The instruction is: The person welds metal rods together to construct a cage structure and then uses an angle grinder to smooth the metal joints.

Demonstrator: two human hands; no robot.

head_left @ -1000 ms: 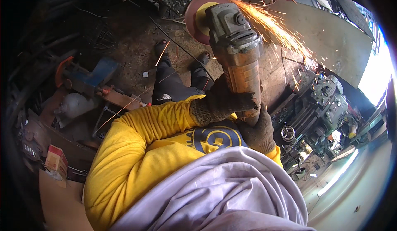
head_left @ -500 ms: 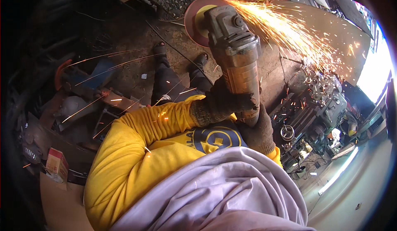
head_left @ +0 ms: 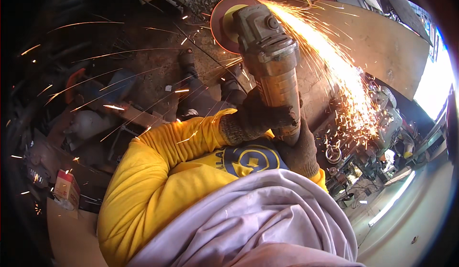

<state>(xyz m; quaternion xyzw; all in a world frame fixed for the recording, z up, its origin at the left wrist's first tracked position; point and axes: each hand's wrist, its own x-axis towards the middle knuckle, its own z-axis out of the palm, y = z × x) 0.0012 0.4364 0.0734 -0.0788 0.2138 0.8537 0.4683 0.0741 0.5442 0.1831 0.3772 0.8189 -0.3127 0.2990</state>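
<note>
Both my hands wear dark knitted gloves and hold one angle grinder (head_left: 276,83), its scuffed body slanting up and away from my chest. My left hand (head_left: 258,119) wraps round the body from the left side. Lower down, my right hand (head_left: 300,153) is closed at the rear end, its fingers partly hidden behind the tool. The reddish cutting disc (head_left: 220,24) sits at the far end. From its top edge a thick stream of sparks (head_left: 330,47) sprays right and down. What the disc touches is lost in the glare at the top edge.
A large brown sheet (head_left: 382,47) lies at the far right. Beyond the sparks stands machinery with a round handwheel (head_left: 333,154). A small cardboard box (head_left: 67,189) is at the lower left. A thin rod (head_left: 203,49) crosses the floor near my feet.
The spark stream has grown thicker and falls more steeply, and more stray sparks fly to the left. The grinder has shifted very slightly left; both hands keep their grip.
</note>
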